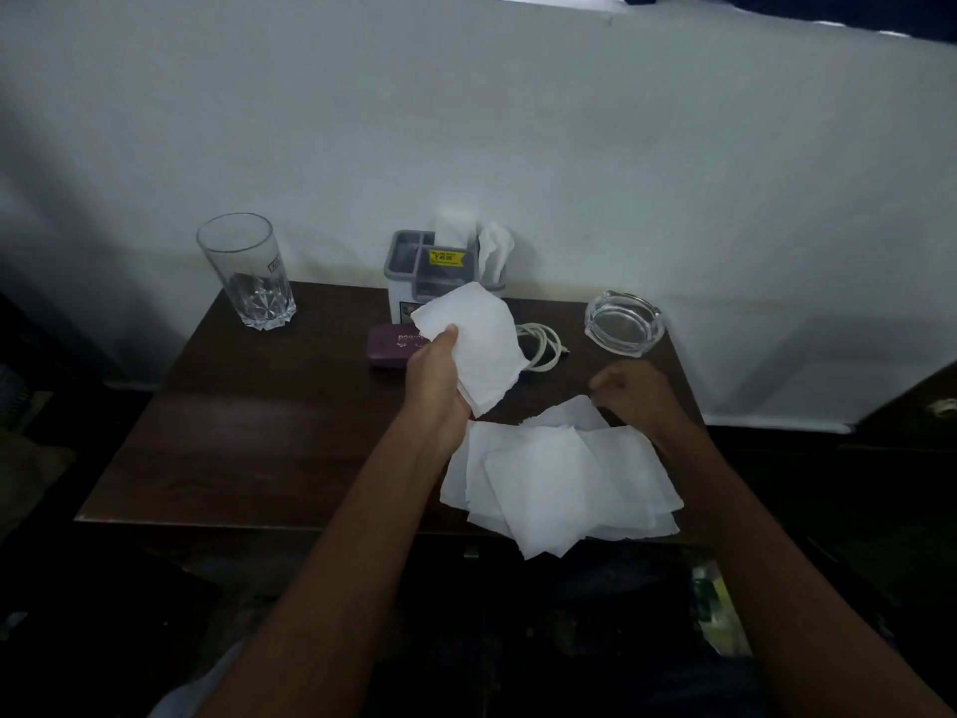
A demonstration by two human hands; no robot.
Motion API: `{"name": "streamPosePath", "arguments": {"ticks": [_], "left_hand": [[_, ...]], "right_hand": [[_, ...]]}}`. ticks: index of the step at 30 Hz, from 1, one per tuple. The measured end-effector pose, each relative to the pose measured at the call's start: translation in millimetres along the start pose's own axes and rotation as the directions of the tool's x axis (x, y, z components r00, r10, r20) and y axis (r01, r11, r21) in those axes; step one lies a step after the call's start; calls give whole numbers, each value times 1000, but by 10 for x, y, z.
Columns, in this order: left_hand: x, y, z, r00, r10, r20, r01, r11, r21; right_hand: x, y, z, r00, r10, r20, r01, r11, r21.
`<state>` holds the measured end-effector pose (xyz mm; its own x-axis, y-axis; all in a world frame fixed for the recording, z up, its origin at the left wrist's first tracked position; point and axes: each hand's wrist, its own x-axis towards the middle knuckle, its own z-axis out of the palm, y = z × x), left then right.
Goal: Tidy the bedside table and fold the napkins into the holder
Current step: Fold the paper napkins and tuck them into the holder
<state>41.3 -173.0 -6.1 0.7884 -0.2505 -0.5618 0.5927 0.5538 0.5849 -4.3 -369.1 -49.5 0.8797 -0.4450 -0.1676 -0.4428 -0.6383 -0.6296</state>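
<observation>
My left hand grips a white napkin and holds it up above the middle of the dark wooden bedside table. A loose pile of several white napkins lies at the table's front right. My right hand hovers just behind that pile with its fingers curled; it looks blurred, and I cannot make out whether it pinches a napkin's corner. The grey and white holder stands at the back against the wall, with two napkins sticking up from it.
A tall empty glass stands at the back left. A glass ashtray sits at the back right. A purple case and a coiled white cable lie in front of the holder. A white wall rises behind the table.
</observation>
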Motion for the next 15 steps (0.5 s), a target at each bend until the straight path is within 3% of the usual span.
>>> {"name": "streamPosePath", "arguments": {"ticks": [3, 6, 10, 15], "left_hand": [[5, -4, 0, 1000, 11, -25, -11, 1000, 21], [-2, -1, 11, 999, 6, -49, -4, 999, 47], [19, 5, -10, 999, 21, -44, -18, 997, 82], [29, -9, -10, 996, 79, -32, -74, 990, 124]], "right_hand": [[38, 60, 60, 996, -68, 56, 75, 989, -131], [76, 37, 100, 996, -70, 55, 78, 984, -158], [73, -25, -1, 1000, -25, 6, 25, 998, 62], [-15, -260, -281, 988, -80, -132, 117, 944, 307]]}}
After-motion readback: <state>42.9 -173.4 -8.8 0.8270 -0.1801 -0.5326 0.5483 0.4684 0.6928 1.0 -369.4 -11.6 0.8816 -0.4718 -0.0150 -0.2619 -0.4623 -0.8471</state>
